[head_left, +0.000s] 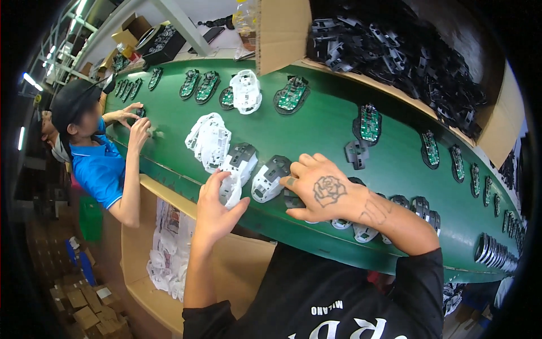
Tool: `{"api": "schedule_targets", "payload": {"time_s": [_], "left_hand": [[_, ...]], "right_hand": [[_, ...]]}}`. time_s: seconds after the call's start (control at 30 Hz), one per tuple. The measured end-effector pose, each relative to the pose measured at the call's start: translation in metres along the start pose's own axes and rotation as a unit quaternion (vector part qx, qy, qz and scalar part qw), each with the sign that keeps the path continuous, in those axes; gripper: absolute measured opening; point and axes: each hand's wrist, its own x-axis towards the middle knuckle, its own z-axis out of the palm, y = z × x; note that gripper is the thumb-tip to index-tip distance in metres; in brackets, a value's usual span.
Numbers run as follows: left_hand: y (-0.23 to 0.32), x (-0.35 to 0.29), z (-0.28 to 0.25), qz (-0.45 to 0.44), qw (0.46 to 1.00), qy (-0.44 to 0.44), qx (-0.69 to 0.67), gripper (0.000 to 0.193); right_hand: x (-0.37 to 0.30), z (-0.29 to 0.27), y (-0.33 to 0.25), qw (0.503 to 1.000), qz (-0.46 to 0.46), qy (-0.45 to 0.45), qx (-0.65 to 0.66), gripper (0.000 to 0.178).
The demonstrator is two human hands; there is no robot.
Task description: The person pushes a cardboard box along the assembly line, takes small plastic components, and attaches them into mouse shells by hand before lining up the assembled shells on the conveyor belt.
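Note:
My left hand (217, 208) curls its fingers and thumb around the near end of a white mouse shell (231, 191) with a grey top piece (243, 153). My right hand (324, 191) reaches over the bench, its fingertips at the edge of a second white shell with a dark grey top piece (272, 176). A dark plastic part (292, 199) shows between its forefinger and thumb, mostly covered by the hand. Stacked loose white shells (209, 141) lie just beyond my left hand. Past my right hand is a loose dark grey piece (356, 153), touching a circuit board on a black base (368, 124).
A green bench (322, 135) carries several circuit boards, another white shell (247, 91) and a row of assembled shells (364, 233) beneath my right forearm. A cardboard box of dark parts (395, 56) stands behind. A co-worker in blue (96, 169) handles a small dark part at left.

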Motion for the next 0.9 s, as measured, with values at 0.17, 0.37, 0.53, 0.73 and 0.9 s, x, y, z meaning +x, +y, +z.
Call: {"api": "schedule_targets", "payload": {"time_s": [0.17, 0.37, 0.53, 0.73, 0.9], "left_hand": [[-0.005, 0.007, 0.0, -0.039, 0.996, -0.053, -0.051, 0.062], [-0.019, 0.014, 0.001, 0.047, 0.996, -0.063, -0.045, 0.058], [-0.003, 0.006, -0.002, -0.043, 0.964, 0.058, -0.257, 0.057], [0.047, -0.014, 0.025, -0.044, 0.755, -0.043, -0.652, 0.068], [0.099, -0.014, 0.028, 0.085, 0.701, -0.032, -0.707, 0.083]], "right_hand": [[0.015, 0.006, -0.001, 0.999, -0.009, -0.031, -0.021, 0.054], [0.014, 0.012, 0.009, 1.0, 0.005, -0.019, 0.018, 0.058], [0.009, 0.005, 0.002, 0.995, -0.017, 0.071, 0.074, 0.073], [-0.037, -0.009, -0.03, 0.919, 0.064, 0.214, 0.326, 0.075], [-0.066, 0.021, -0.06, 0.65, 0.2, 0.36, 0.639, 0.056]]}}
